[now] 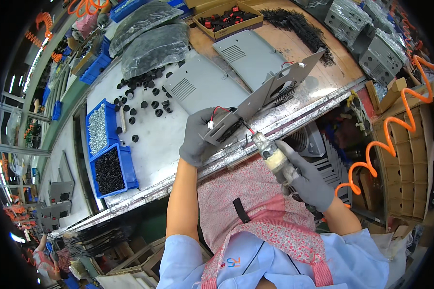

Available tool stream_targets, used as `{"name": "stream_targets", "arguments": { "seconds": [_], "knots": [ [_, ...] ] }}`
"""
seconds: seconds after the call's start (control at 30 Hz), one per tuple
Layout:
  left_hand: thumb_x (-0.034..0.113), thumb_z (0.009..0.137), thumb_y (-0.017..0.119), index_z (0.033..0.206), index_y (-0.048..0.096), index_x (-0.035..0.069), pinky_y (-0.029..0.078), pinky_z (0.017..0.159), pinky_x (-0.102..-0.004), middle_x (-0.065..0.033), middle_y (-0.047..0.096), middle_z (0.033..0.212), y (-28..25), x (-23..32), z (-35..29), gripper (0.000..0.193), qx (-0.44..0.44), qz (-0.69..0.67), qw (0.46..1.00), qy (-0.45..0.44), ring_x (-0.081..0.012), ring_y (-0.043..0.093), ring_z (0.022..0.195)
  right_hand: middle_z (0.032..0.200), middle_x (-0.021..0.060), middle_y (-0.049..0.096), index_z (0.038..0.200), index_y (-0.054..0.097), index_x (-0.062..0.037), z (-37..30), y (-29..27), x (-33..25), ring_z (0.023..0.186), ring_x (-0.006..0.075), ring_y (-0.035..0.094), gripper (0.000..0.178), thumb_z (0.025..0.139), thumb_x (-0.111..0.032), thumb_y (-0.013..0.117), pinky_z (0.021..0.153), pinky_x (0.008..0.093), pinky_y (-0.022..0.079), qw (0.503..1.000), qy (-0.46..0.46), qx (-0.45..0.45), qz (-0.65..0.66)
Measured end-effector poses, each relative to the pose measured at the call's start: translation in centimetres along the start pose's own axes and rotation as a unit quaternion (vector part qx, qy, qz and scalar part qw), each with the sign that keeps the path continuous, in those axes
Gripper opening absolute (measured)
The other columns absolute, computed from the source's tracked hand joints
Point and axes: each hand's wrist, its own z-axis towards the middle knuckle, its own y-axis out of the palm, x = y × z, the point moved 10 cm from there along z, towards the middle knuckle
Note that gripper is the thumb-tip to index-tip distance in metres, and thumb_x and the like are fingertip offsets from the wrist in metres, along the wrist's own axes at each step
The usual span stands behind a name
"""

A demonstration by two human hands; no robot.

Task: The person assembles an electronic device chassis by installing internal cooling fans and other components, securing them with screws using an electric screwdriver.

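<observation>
My left hand [195, 137], in a grey glove, grips the near left end of a grey sheet-metal panel [251, 104] held on edge over the table's front edge. The panel has cut-outs, and red and black wires with a white connector [210, 124] hang at its left end. My right hand [311, 180], gloved too, is wrapped round a power screwdriver [276, 160] partly bound in pale tape. Its bit points up and left at the panel's lower edge; whether it touches a screw is too small to tell. Two flat grey vented panels [190, 86] [248, 53] lie behind.
Blue bins hold silver screws [98, 130] and black screws [109, 172] at left. Black caps [154, 103] lie scattered near plastic bags [154, 50]. A carton [229, 21] of red-and-black parts and black cables [299, 29] sit at the back. An orange coiled hose [366, 164] hangs right.
</observation>
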Motion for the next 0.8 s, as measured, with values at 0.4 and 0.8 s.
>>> {"name": "stream_targets", "arguments": {
  "seconds": [0.4, 0.8],
  "knots": [
    [0.024, 0.080, 0.066, 0.101, 0.062, -0.002, 0.046, 0.073, -0.0243, -0.0030, 0.063, 0.089, -1.1, -0.4, 0.2, 0.033, -0.011, 0.062, 0.997, 0.045, -0.0086, 0.055, 0.081, 0.077, 0.0032, 0.049, 0.140, 0.027, -0.0147, 0.0, 0.6, -0.4, 0.059, 0.0059, 0.048, 0.048, 0.095, -0.021, 0.040, 0.050, 0.0203, 0.045, 0.996, -0.009, -0.042, 0.073],
    [0.031, 0.081, 0.065, 0.098, 0.063, -0.002, 0.046, 0.070, -0.0229, -0.0019, 0.063, 0.086, -1.1, -0.5, 0.1, 0.037, -0.003, 0.028, 0.999, 0.033, -0.0076, 0.055, 0.078, 0.079, 0.0042, 0.051, 0.140, 0.027, -0.0139, 0.3, 0.4, 0.2, 0.055, 0.0057, 0.048, 0.048, 0.096, -0.023, 0.040, 0.049, 0.0205, 0.045, 0.997, -0.007, -0.034, 0.074]
  ]
}}
